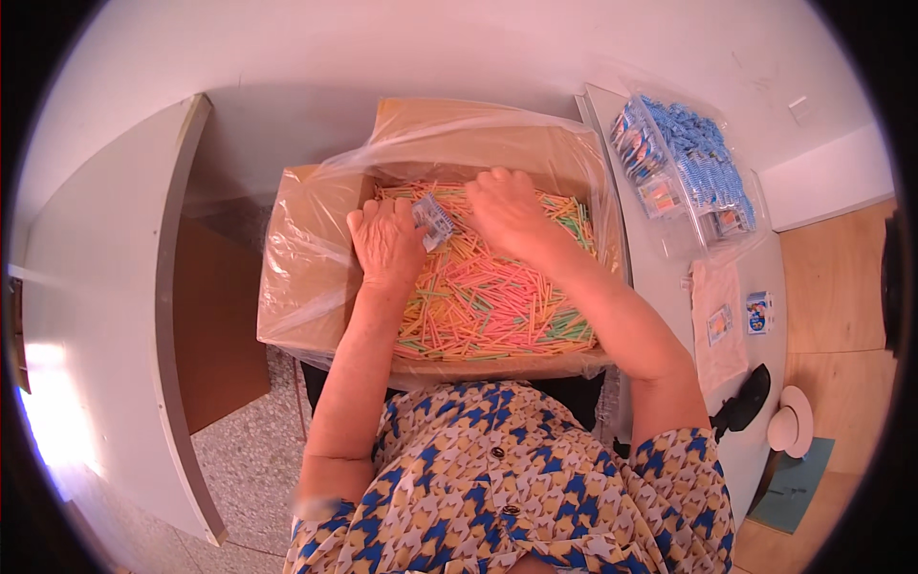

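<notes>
A cardboard box (316, 253) lined with clear plastic stands in front of me. Thin pastel sticks (478, 297) in pink, yellow, orange and green fill it. My left hand (387, 241), over the left part of the sticks, pinches a small printed plastic packet (436, 226) in blue and white at its left edge. To the right of the packet, my right hand (507, 212) is over the far middle of the box with its fingers curled down. What those fingers hold, if anything, is hidden beneath the hand.
On the right-hand table, a clear plastic tub (681, 206) holds many blue printed packets. Nearer lie a pink cloth (722, 356), a small blue box (759, 313) and a black item (746, 400). A grey panel (105, 287) rises at left. Behind the box is a wall.
</notes>
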{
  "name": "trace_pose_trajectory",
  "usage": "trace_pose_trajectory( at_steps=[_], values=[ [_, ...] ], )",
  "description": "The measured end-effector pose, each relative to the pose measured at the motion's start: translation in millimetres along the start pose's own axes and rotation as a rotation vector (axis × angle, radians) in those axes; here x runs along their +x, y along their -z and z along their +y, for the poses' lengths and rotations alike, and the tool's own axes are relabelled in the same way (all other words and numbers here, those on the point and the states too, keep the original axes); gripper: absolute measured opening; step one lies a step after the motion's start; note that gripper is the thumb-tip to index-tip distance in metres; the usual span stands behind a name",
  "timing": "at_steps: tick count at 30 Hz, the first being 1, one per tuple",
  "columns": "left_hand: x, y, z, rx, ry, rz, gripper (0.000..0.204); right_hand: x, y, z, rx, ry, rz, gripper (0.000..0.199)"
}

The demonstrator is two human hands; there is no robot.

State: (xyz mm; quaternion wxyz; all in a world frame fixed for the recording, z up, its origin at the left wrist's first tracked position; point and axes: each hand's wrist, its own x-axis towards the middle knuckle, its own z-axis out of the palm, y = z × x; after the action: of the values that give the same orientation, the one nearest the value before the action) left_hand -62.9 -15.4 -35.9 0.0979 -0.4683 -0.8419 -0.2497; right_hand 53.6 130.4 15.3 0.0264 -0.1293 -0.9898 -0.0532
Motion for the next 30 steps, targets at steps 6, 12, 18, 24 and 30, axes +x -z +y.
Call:
trace_pose_trajectory(
  at_steps=[6,12,18,24,30],
  values=[
    [1,2,-2,-0.022,0.006,0.02,0.034,-80,30,22,0.14,-0.292,-0.701,0.061],
    [1,3,1,-0.039,0.016,0.014,0.033,-114,15,-6,0.053,-0.492,-0.461,0.073],
    [0,4,-1,-0.052,0.015,0.013,0.033,-119,8,-7,0.143,-0.581,-0.383,0.056],
    [1,3,-1,-0.051,0.023,0.001,0.031,-116,-9,-7,0.219,-0.516,-0.371,0.034],
    [0,-1,-5,-0.041,0.02,-0.002,0.026,-119,5,2,0.291,-0.507,-0.278,0.021]
  ],
)
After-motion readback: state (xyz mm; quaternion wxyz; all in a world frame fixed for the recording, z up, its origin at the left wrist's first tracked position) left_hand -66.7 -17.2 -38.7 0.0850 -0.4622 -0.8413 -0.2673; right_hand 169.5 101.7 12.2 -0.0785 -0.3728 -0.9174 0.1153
